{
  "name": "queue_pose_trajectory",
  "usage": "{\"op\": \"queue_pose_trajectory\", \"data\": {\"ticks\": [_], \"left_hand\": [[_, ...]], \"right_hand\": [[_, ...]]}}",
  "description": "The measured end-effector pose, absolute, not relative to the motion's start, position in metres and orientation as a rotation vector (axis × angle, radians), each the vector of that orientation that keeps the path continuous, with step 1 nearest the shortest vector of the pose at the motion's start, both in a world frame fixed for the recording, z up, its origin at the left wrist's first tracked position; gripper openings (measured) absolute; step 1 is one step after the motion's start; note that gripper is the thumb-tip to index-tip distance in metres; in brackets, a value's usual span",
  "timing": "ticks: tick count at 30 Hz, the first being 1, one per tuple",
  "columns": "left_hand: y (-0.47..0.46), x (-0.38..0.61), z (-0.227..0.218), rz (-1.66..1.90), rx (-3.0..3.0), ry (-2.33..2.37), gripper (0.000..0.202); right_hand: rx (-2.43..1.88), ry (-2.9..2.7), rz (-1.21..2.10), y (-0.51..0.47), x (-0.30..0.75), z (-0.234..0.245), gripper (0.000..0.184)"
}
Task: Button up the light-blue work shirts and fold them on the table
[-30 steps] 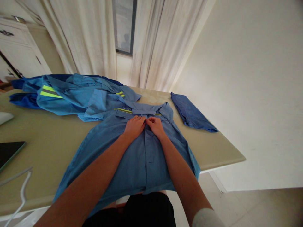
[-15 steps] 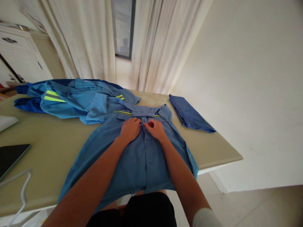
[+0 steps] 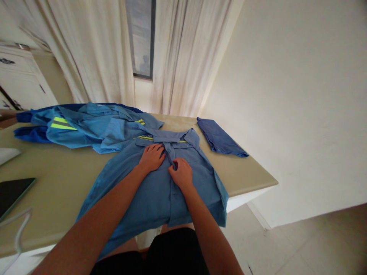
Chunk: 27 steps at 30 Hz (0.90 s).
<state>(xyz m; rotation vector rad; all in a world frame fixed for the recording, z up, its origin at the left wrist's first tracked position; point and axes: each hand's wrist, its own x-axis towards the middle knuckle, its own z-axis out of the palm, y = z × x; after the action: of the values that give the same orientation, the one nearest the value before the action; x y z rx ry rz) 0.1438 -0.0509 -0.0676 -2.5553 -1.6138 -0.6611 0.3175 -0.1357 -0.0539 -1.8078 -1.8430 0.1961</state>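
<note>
The blue work shirt [image 3: 156, 198] lies spread on the tabletop [image 3: 57, 183], collar away from the person. Any lettering by its yellow reflective strip [image 3: 146, 138] is too blurred to read. The left hand [image 3: 151, 157] rests open and flat on the chest; the right hand [image 3: 180, 175] curls, gripping the button placket [image 3: 172, 162].

Blue cotton work shirt [image 3: 155, 194] flat on beige table [image 3: 65, 183], collar toward far edge. Left hand [image 3: 151, 157] and right hand [image 3: 180, 175] on shirt front, either side of placket. Behind and left of shirt, crumpled blue work jacket with reflective stripes [image 3: 77, 128], touching collar. Right of collar, folded blue cloth [image 3: 218, 139] near far edge. Left of shirt, flat black tablet [image 3: 13, 194], white cable [image 3: 20, 229] just nearer. Behind table, white curtains [image 3: 94, 49] either side of narrow window [image 3: 140, 38].
</note>
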Motion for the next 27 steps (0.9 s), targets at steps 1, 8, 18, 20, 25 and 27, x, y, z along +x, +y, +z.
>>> {"op": "queue_pose_trajectory", "data": {"ticks": [1,8,18,20,25,27], "left_hand": [[-0.056,0.144,-0.063,-0.676,-2.557,-1.551,0.04],[-0.09,0.145,-0.051,-0.768,-3.037,-1.32,0.025],[-0.093,0.148,-0.058,-0.796,-3.205,-1.314,0.01],[-0.093,0.148,-0.059,-0.857,-3.19,-1.331,0.009],[-0.094,0.145,-0.054,-0.968,-3.208,-1.248,0.008],[-0.094,0.146,-0.052,-0.95,-3.229,-1.186,0.008]], "right_hand": [[-1.796,-1.804,0.24,-0.133,0.319,-0.055,0.022],[-1.626,-1.545,0.465,-0.12,0.34,-0.061,0.02],[-1.382,-1.49,0.771,-0.12,0.349,-0.063,0.027],[-1.423,-1.594,0.74,-0.129,0.35,-0.061,0.022],[-1.535,-1.646,0.461,-0.15,0.345,-0.064,0.008],[-1.512,-1.601,0.46,-0.154,0.341,-0.065,0.011]]}}
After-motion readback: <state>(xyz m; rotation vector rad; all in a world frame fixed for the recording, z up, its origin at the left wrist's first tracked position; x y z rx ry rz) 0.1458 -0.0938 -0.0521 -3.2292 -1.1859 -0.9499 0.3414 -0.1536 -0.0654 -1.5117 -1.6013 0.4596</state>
